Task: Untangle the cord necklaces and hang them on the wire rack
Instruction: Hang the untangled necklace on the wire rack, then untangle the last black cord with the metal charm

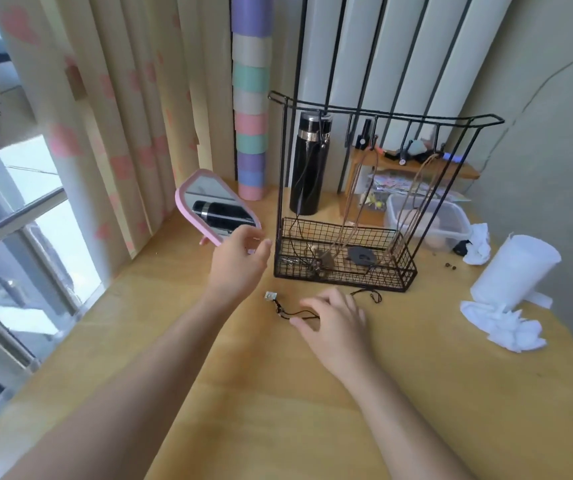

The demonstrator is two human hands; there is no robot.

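Observation:
A black wire rack (385,116) stands on the wooden table (278,393), with a mesh basket at its base. Three cord necklaces hang from its hooks: a dark one (297,202) at the left and two brown ones (354,202) (413,199), their pendants down in the basket. A black cord necklace (286,311) with a small pale square pendant lies on the table before the rack. My right hand (335,320) rests over this cord, its fingers and thumb curled onto it. My left hand (240,261) hovers with relaxed fingers beside the rack's left side, holding nothing.
A pink-framed mirror (215,211) leans just behind my left hand. A black bottle (307,164) stands behind the rack. A clear plastic box (427,220), a paper roll (513,268) and crumpled tissues (506,327) sit at the right. Curtains and a window lie to the left.

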